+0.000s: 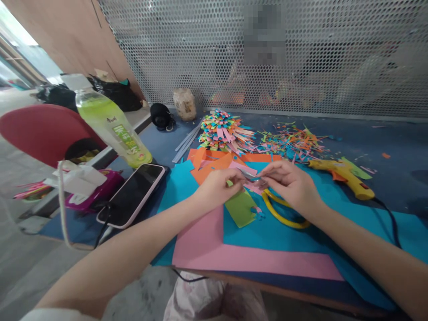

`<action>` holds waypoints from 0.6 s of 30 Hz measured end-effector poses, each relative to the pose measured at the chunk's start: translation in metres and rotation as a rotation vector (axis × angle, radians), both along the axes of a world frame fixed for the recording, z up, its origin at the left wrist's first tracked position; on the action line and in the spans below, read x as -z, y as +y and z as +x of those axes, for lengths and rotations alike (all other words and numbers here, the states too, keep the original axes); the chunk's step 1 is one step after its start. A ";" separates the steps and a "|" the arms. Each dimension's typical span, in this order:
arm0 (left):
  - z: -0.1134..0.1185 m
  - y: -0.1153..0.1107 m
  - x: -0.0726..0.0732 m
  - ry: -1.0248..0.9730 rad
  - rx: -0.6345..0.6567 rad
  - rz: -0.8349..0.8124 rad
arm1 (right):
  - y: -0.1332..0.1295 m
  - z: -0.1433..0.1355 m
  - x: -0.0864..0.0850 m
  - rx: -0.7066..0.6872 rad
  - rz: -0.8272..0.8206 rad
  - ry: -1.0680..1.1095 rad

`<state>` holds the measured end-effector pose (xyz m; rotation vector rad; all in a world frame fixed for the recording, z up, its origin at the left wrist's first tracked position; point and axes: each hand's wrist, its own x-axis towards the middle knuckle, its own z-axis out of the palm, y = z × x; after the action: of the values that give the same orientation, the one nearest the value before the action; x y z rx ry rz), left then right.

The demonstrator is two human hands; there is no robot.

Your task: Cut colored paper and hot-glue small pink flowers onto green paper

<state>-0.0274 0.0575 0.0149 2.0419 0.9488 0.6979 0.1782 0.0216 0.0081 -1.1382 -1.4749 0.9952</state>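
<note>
My left hand [222,185] is closed in a pinch above the coloured paper; what lies between its fingertips is too small to make out. Just to its right, my right hand [292,183] also pinches thumb to fingers, and its grip is partly hidden. Yellow-handled scissors [287,224] show below my right hand, their loops over blue paper [277,236]. The metal blades [245,173] point up and left between both hands. A green paper piece [240,211] lies beneath my left fingers, with tiny pink and blue scraps [258,212] beside it.
A fringed paper cone [222,131] stands behind, near a heap of paper shreds [294,140]. A yellow glue gun [344,176] lies right, its cord trailing. Glue sticks [187,142], a phone [133,194], a tilted-looking drink bottle [110,122] and a purple tissue box [96,191] are left.
</note>
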 end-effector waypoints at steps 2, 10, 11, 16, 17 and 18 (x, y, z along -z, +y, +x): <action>0.000 0.000 0.000 -0.044 -0.003 -0.041 | 0.001 0.002 -0.005 0.041 0.020 0.003; 0.003 -0.003 0.003 -0.067 0.052 -0.005 | -0.003 -0.006 0.000 0.019 0.006 -0.125; 0.003 -0.003 0.003 -0.065 0.052 0.004 | -0.004 -0.006 0.001 0.010 0.008 -0.142; 0.002 -0.002 0.002 -0.098 0.009 0.000 | -0.001 -0.003 0.002 0.029 0.053 -0.185; 0.002 -0.002 0.001 -0.102 0.002 -0.010 | -0.001 -0.002 0.002 0.036 0.052 -0.190; 0.001 -0.002 0.001 -0.104 -0.003 -0.022 | -0.001 -0.002 0.002 0.040 0.048 -0.195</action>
<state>-0.0260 0.0557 0.0142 1.9655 0.8962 0.7846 0.1761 0.0210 0.0058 -1.2532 -1.6141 0.8363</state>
